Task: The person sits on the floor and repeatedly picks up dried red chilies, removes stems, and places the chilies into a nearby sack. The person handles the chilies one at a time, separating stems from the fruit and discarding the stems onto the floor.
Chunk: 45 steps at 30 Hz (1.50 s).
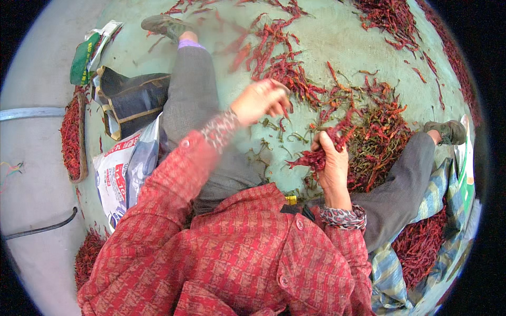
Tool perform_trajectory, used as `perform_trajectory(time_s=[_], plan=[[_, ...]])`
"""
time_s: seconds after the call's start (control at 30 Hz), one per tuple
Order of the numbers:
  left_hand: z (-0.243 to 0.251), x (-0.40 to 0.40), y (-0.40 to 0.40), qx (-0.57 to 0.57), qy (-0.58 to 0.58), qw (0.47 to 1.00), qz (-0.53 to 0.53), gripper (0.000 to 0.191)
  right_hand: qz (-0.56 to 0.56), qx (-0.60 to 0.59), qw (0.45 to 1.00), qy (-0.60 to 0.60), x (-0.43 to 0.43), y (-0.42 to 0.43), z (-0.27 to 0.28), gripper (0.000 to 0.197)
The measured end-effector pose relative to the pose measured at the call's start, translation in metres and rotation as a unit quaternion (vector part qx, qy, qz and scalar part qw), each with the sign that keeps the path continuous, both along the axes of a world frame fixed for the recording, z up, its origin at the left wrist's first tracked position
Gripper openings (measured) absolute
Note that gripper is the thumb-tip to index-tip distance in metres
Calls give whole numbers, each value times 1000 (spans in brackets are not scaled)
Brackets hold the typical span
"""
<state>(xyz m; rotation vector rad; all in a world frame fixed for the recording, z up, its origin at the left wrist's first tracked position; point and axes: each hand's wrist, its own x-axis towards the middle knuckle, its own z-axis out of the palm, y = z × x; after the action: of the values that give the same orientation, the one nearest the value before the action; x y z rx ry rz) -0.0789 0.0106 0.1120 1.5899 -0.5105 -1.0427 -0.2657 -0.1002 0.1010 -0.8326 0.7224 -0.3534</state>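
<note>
Dried red chili peppers (371,148) with green stems lie in a tangled heap between my spread legs. My right hand (334,160), beside the heap's left edge, is closed around a bunch of red chilies (314,160) that stick out on both sides of the thumb. Up and to the left, my left hand (263,100) is blurred, its fingers curled over the floor near a loose trail of chilies (286,71). Something red shows at its fingertips; whether it is held is unclear. Loose green stems (298,137) are scattered on the floor between the hands.
At left are a dark bag (134,98), a printed white sack (114,173) and a long container of chilies (73,138). A checked cloth sack with chilies (421,245) lies at lower right. More chilies (389,19) are piled at upper right. My shoes (446,132) rest at both sides.
</note>
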Motion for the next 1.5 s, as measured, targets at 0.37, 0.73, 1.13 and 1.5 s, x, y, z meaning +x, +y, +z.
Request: perform_trajectory(time_s=[0.37,0.73,1.13,1.5], plan=[[-66,27,-26,125,-515,837,-132,39,22,57,996,71,-4,-9,-20,11],[-57,70,-22,1,-210,974,86,19,-26,102,994,11,-5,-15,-19,15],[-11,-44,-14,-42,91,995,-27,19,-43,97,994,-15,-9,-8,-18,10],[-12,-83,-27,34,-173,976,-129,21,-111,119,987,-18,-6,-4,-12,17]])
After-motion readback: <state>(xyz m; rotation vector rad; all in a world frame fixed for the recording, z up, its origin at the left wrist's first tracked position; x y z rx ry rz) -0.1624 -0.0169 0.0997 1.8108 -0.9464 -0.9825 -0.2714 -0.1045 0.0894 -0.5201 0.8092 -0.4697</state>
